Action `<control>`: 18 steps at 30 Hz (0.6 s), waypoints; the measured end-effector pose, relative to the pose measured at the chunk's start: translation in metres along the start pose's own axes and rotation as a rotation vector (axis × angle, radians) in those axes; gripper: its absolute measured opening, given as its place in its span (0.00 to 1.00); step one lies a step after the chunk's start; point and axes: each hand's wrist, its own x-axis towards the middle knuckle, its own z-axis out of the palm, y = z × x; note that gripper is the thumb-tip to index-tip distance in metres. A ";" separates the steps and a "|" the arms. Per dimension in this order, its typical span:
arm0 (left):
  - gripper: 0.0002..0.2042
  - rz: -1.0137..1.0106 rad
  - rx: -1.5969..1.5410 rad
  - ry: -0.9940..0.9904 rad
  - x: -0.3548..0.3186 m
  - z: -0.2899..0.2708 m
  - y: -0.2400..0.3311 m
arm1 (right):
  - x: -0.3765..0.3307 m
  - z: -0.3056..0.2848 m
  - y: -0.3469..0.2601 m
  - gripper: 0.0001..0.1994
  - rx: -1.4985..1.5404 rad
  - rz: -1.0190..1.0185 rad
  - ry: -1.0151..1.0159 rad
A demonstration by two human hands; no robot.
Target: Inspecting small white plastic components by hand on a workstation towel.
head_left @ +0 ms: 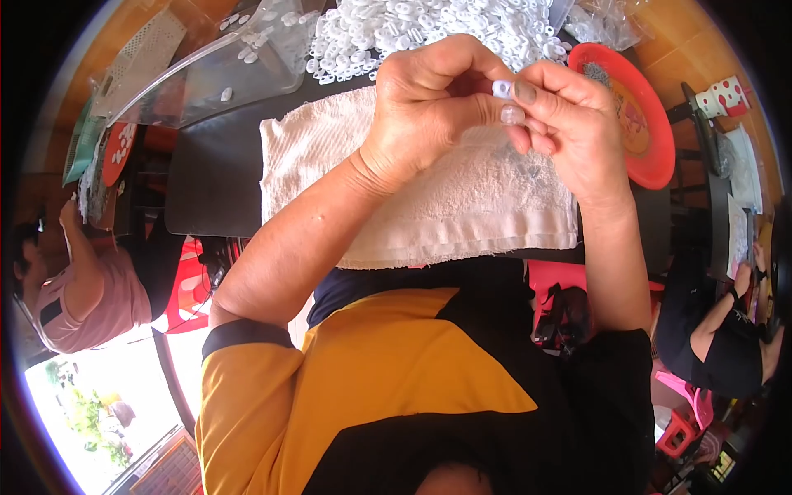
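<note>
Above the towel my two hands meet, fingertips pinched together around a small white plastic piece (501, 88) with a dark hole or spot in it. My left hand (433, 111) is closed, its thumb pressed just below the piece. From the other side my right hand (573, 124) grips it between thumb and forefinger. Fingers partly cover the piece, so any smaller part there is hidden. Beneath lies a whitish towel (396, 214), spread over the dark table (214, 177). Beyond the hands is a big heap of similar white plastic pieces (437, 29).
A red oval tray (656, 153) with a clump of small grey parts (596, 74) stands at the right. At the left is a clear plastic bin (285, 70) holding a few white pieces. Other people sit on both sides, one in a pink shirt (107, 289), another in black (701, 330).
</note>
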 end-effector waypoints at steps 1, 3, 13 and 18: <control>0.11 0.012 -0.066 0.024 0.001 0.002 -0.002 | 0.001 0.002 -0.002 0.09 0.012 -0.001 0.046; 0.11 0.030 -0.130 0.045 0.002 0.003 -0.001 | 0.002 0.003 -0.004 0.08 0.021 -0.009 0.090; 0.13 0.026 0.030 0.086 -0.001 0.006 0.004 | 0.001 -0.001 -0.004 0.10 0.008 -0.044 0.062; 0.11 -0.017 0.045 0.111 -0.001 0.007 0.008 | 0.002 -0.001 -0.005 0.11 -0.003 -0.049 0.070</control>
